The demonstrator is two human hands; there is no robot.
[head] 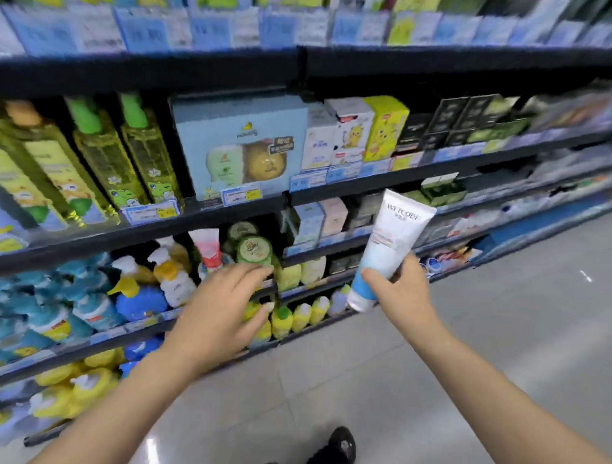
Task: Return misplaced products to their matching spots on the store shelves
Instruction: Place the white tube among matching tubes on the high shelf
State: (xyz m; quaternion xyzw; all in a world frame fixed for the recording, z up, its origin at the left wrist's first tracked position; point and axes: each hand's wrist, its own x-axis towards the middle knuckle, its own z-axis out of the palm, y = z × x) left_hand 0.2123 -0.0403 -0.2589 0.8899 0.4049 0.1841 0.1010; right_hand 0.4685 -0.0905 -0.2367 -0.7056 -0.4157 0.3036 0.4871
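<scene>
The white-and-blue tube [388, 249] stands cap-down in the right hand [398, 293], fingers curled round its lower half, out in the aisle before the shelves [228, 207]; the left hand [224, 309] reaches empty, fingers spread, towards green-lidded jars [254, 249]; blurred labels could mean shelving it among the wrong products.

The tube [390, 242] between the right-hand fingers [372, 278] looks like smooth, soft-sheen plastic, white fading to blue at its cap end. Just beyond the left-hand fingers [257, 275], the round green jar [254, 250] has a glossy plastic lid. The shelf [369, 185] edges above the fingers look like dark matt metal. The blue box [238, 144] is matt cardboard. The floor [503, 328] under the hands is glossy tile.
</scene>
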